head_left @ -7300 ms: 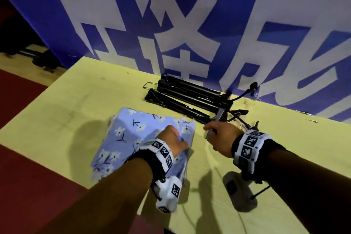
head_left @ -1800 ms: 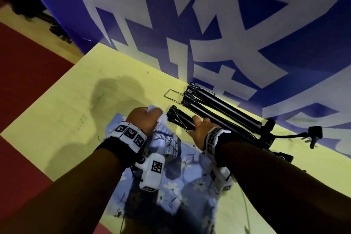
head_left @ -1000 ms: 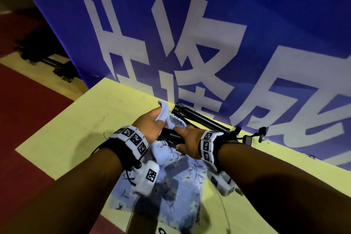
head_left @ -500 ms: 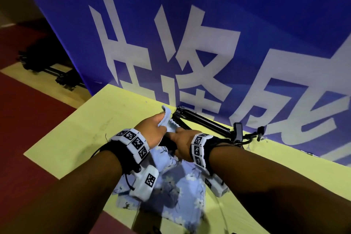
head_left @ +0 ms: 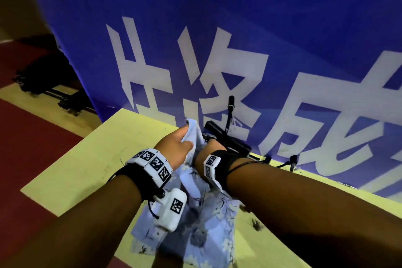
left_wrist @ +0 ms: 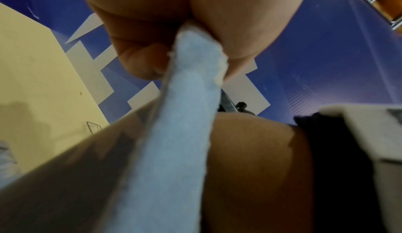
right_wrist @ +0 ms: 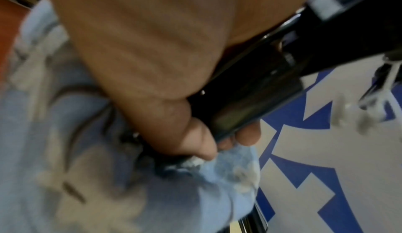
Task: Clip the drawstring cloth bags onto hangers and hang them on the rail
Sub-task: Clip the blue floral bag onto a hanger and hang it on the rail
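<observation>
A pale blue floral cloth bag [head_left: 202,220] hangs from my hands, its lower part lying on the yellow table [head_left: 87,163]. My left hand [head_left: 187,137] pinches the bag's top corner between thumb and finger; the left wrist view shows this pinch on the cloth edge [left_wrist: 195,85]. My right hand [head_left: 205,151] grips a black clip hanger [head_left: 227,142], fingers curled round its bar [right_wrist: 250,99] right against the bunched cloth [right_wrist: 217,171]. The hanger's hook [head_left: 231,104] sticks upward. Whether a clip bites the cloth is hidden.
A blue banner [head_left: 239,39] with large white characters stands right behind the table. More black hanger parts [head_left: 291,160] lie behind my right forearm. A wire hook [left_wrist: 93,126] lies on the table. Red floor and dark equipment [head_left: 43,85] are at the left.
Both hands have lifted the bag's top corner and the hanger off the table. The hanger has swung up, so its hook now points upward, and more cloth hangs free.
</observation>
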